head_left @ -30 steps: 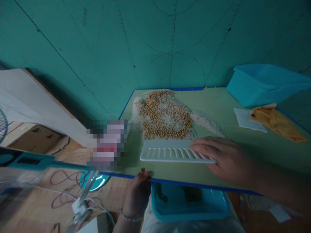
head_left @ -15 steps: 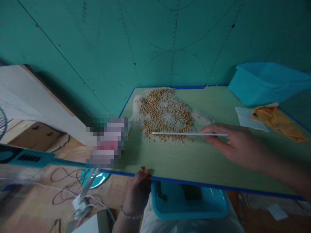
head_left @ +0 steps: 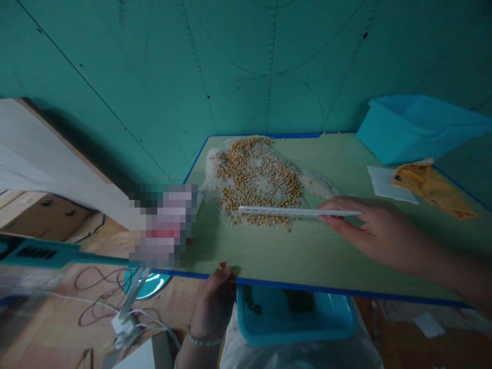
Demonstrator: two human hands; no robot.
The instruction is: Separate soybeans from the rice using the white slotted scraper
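Observation:
A mixed heap of yellow-brown soybeans [head_left: 246, 154] and small white grains [head_left: 212, 166] lies spread on the pale tabletop [head_left: 292, 261]. My right hand [head_left: 363, 225] pinches one end of a long, flat white strip [head_left: 277, 211], shaped like a ruler, with small marks or holes along it. The strip lies sideways over the front part of the heap; whether it touches the beans I cannot tell. At the table's blue front edge, my left hand [head_left: 215, 292] grips the rim with its thumb on top and fingers hidden beneath. A small orange scrap [head_left: 222, 265] shows by that thumb.
Below the front edge, a blue tub [head_left: 295, 333] with dark contents rests on my lap. A blue bin [head_left: 415, 133], a white sheet [head_left: 384, 184] and an orange cloth [head_left: 438, 189] lie at right. A blurred pinkish item [head_left: 165, 225] sits at the left edge. Cables [head_left: 126, 328] cross the floor.
The white strip has tilted, so more of its flat face shows. The whole view has shifted slightly; my left hand keeps its place at the table edge.

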